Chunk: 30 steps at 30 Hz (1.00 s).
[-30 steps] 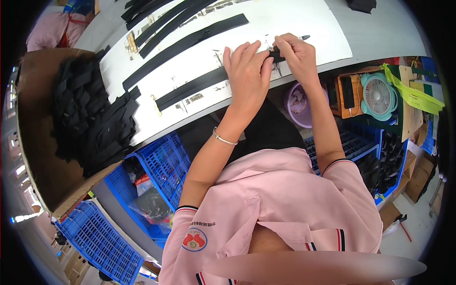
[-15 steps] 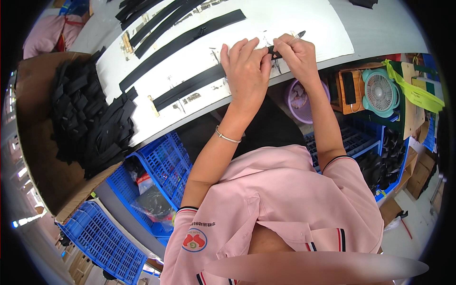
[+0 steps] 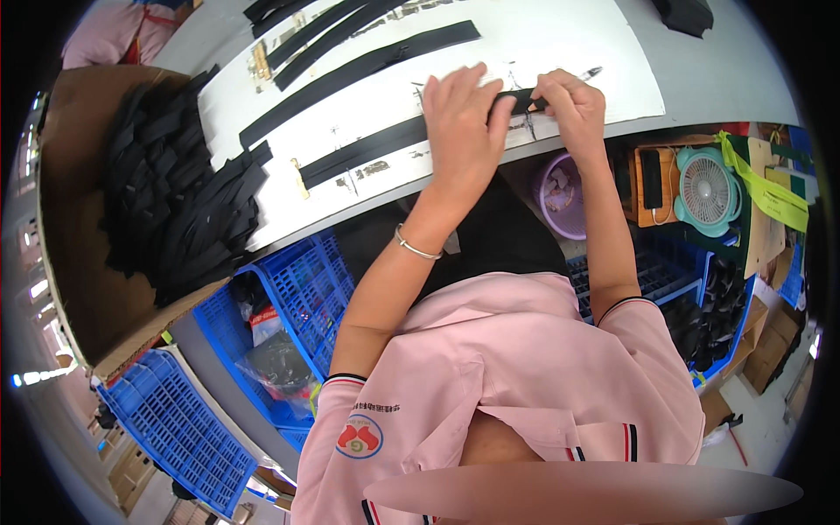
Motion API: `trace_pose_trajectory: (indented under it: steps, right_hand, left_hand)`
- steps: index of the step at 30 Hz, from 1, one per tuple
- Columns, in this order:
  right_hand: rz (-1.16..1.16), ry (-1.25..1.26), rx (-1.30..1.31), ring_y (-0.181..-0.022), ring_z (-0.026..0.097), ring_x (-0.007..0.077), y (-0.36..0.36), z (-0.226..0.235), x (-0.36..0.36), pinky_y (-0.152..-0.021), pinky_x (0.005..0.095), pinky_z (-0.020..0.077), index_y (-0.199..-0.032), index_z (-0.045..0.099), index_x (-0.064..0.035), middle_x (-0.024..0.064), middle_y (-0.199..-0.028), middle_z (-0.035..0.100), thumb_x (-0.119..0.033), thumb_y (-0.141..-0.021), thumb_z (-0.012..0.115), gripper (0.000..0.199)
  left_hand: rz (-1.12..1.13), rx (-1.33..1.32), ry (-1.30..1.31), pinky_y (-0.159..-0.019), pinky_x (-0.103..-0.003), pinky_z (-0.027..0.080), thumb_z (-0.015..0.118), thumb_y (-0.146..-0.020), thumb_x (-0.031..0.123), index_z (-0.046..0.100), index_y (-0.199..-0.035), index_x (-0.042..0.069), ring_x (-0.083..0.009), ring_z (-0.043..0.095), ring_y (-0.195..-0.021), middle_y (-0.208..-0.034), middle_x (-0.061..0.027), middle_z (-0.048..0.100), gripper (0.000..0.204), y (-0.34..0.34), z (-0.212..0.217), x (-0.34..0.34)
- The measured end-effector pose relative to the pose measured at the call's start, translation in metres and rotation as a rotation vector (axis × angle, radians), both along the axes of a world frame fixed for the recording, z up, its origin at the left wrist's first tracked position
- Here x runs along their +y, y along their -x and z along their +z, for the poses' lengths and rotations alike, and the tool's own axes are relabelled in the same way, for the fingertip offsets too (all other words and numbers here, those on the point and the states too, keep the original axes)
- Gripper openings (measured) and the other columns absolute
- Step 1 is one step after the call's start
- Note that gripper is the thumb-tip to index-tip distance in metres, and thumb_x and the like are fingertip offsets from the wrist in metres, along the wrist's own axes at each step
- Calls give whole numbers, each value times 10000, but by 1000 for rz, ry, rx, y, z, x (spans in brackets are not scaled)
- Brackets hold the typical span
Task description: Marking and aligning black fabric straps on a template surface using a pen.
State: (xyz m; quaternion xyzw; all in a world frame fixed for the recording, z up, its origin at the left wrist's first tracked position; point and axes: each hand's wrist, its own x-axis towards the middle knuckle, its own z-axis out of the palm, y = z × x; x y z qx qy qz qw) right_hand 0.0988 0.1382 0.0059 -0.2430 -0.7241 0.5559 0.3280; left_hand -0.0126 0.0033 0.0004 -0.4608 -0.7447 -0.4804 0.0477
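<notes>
Long flat black fabric strip [image 3: 376, 149]: lies stretched across my white worktop [image 3: 560, 44], its right end pinched under my fingers.

A grey surface [image 3: 726, 74] runs across the top of the view. A white sheet [image 3: 560, 44] covers much of it, marked with small dark scuffs. Several long black strips lie flat on the sheet, roughly parallel and slanted: one long strip [image 3: 359, 72] across the middle, a nearer strip [image 3: 372, 150] along the sheet's front edge, and more strips [image 3: 302, 35] bunched at the far left corner. A dark object [image 3: 687, 13] lies at the far right on the grey. At the left end sits an open cardboard box [image 3: 74, 262] heaped with a pile of black strips [image 3: 179, 197].
</notes>
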Motion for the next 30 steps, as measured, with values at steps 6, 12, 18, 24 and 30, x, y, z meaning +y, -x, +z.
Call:
trace_pose_trajectory:
  steps: [6, 12, 18, 24, 30]
  right_hand:
    - [-39, 18, 32, -622, 521, 41, 7, 4, -4, -564, 216, 405, -968, 760, -23, -9, -760, 690, -184, -1014, 699, 179]
    - [-6, -588, -240, -593, 541, 111, 15, -1, -5, -590, 265, 448, -1032, 749, -158, -27, -663, 558, -281, -810, 874, 283]
    - [-59, -545, -372, -656, 508, 94, 32, 12, -9, -613, 246, 451, -1104, 729, -127, -10, -730, 559, -218, -885, 825, 256]
    - [-69, -462, -277, -720, 566, 90, 50, -6, 30, -676, 258, 494, -1194, 708, -150, -4, -819, 629, -209, -983, 716, 219]
    - [-72, -40, 12, -953, 693, 111, 32, 12, 29, -824, 243, 513, -1237, 713, -72, 41, -1057, 751, -197, -1033, 660, 245]
  left_hand:
    - [229, 283, 220, -1217, -557, 256, 648, -985, 178, 672, -1299, 9, -397, 451, -1430, -1450, -198, 589, 357, 89, 0, -23]
    - [147, 81, 309, -1217, -646, 179, 736, -915, 149, 712, -1069, 59, -407, 421, -1447, -1220, -137, 676, 180, 126, 7, -26]
    - [214, 79, 210, -1149, -510, 340, 750, -879, 82, 696, -1006, 78, -288, 637, -1063, -969, -76, 706, 138, 112, 22, -32]
    - [130, 221, 2, -878, -367, 489, 743, -831, -29, 742, -1087, 121, -248, 655, -912, -973, -41, 736, 297, 51, 24, -48]
    - [-4, 237, 70, -892, -384, 491, 687, -780, -98, 774, -1090, 67, -269, 656, -996, -1044, -63, 724, 362, 16, 1, -59]
